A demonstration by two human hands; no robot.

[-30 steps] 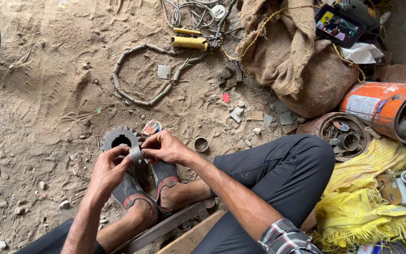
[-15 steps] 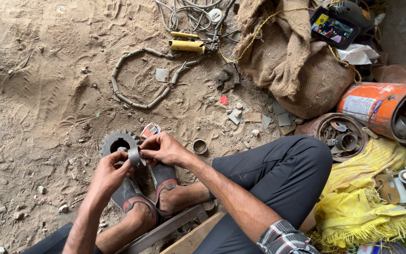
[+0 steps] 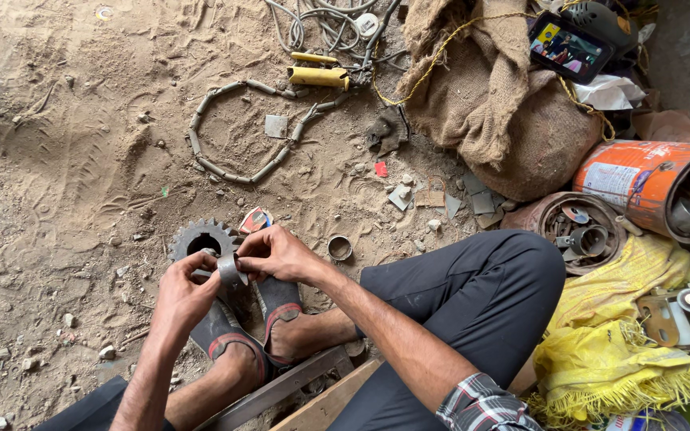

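We held a small metal ring (image 3: 231, 270) tight with our left hand (image 3: 181, 291) and right hand (image 3: 279, 254), just above the toothed gear (image 3: 198, 237) on sand (image 3: 81, 160).

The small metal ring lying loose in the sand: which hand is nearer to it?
Right. The right hand sits just left of the small metal ring, apart from it. The left hand is farther off, lower left, beyond the metal sleeve both hands hold.

Left hand (image 3: 181, 291) and right hand (image 3: 277, 254) meet above feet — fingers curled, pinching; forearms angled inward
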